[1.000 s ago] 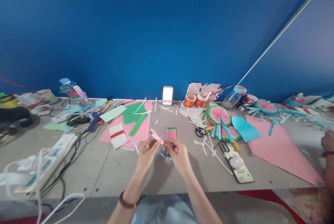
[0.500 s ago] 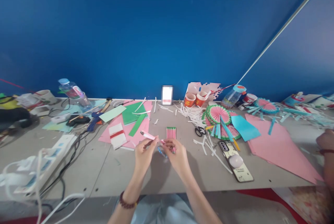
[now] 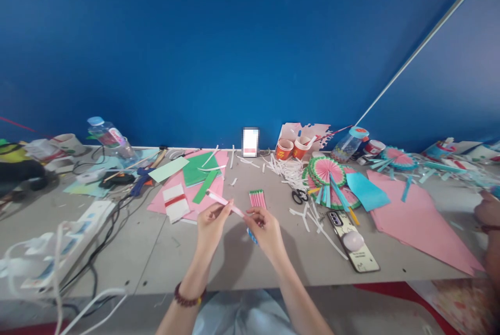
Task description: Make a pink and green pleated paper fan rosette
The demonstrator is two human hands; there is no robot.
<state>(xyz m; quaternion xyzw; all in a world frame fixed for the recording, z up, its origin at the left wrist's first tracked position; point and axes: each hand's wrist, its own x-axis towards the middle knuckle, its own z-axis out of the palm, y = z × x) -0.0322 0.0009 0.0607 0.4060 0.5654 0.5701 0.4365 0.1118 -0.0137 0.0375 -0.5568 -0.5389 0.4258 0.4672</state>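
Observation:
Both hands meet over the grey table [image 3: 164, 267] near its front edge. My left hand [image 3: 211, 225] pinches a thin folded pink paper strip [image 3: 222, 200] that slants up and to the left. My right hand [image 3: 265, 231] pinches the strip's other end, and something small and blue [image 3: 252, 236] shows under its fingers. Just beyond my hands a folded pink paper stack with green tips [image 3: 257, 198] lies flat on the table.
Pink and green paper sheets [image 3: 195, 184] lie left of centre, a white power strip [image 3: 78, 231] with cables at far left. Scissors [image 3: 300, 197], a phone [image 3: 353, 244], paper fans [image 3: 326, 171], red cups [image 3: 291, 148] and a large pink sheet [image 3: 417, 220] fill the right. Another person's hand [image 3: 488, 210] shows at the right edge.
My left hand has drawn the pink strip out to the left and lowered its tilt. My right hand stayed put. The other person's hand at the right edge shifted slightly.

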